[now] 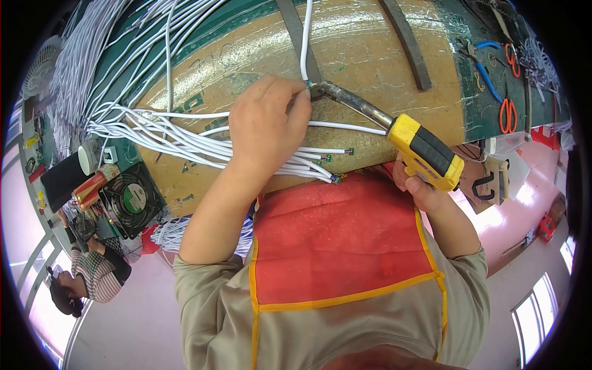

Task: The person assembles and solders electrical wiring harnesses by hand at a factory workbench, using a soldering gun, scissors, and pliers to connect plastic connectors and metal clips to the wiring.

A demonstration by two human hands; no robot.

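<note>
My right hand [425, 191] is wrapped round the handle of a yellow and black soldering gun [427, 154]. The gun's dark metal barrel points left, and its tip meets the end of a white cable [306, 43] that comes down from the far side. At that same spot, the thumb and forefinger of my left hand [268, 117] are pinched on the cable's end, where a bit of green shows; my fingertips hide the rest. Under and beside my left hand lie several white cables [179, 139], some ending in small green circuit boards [335, 179].
Two dark metal bars [407, 43] lie across the tan work board [370, 61]. To the right are blue-handled pliers [487, 77] and red-handled scissors [507, 116]. A black fan [131, 200], a can [89, 190] and a large cable bundle [80, 68] stand left. Another person [92, 271] sits lower left.
</note>
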